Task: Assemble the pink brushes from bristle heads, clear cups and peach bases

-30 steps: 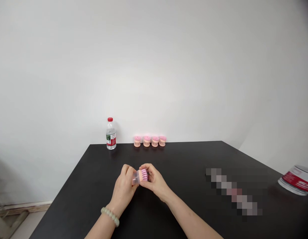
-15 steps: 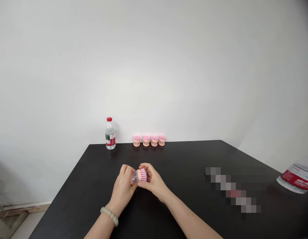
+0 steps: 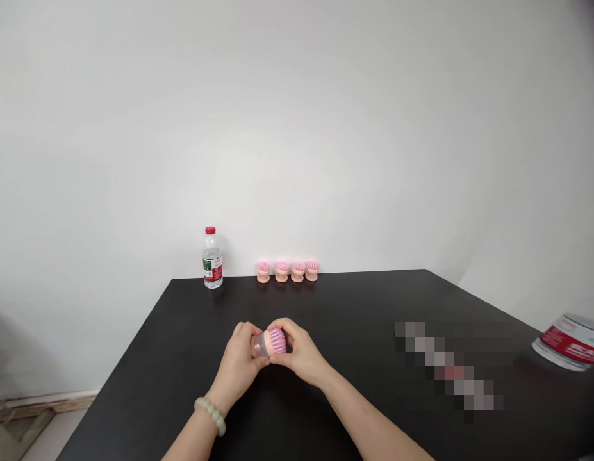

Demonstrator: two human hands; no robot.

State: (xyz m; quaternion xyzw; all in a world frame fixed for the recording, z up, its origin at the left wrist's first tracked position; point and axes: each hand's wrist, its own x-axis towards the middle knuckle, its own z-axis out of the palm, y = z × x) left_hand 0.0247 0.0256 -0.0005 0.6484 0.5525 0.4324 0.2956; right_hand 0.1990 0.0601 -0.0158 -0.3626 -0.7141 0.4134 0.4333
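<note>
Between my two hands, over the black table (image 3: 354,307), is a small scrubbing brush (image 3: 278,341) with pink bristles, a peach-coloured collar and a clear body. It lies tilted sideways, bristles to the right. My left hand (image 3: 239,355), with a pale bead bracelet (image 3: 211,415) on its wrist, grips the clear body. My right hand (image 3: 299,352) is closed round the bristle end, thumb below and fingers above. Its other fingers are partly hidden.
Several similar pink brushes (image 3: 282,272) stand in a row along the white wall (image 3: 297,141). Left of them is an upright water bottle (image 3: 213,266) with a red cap. A larger bottle (image 3: 568,342) is cut off at the right edge. A blurred-out strip (image 3: 445,365) lies on the table's right side.
The brush has turned slightly in my hands, so more of its bristle face and clear body shows. My right hand has shifted a little; both hands keep their hold.
</note>
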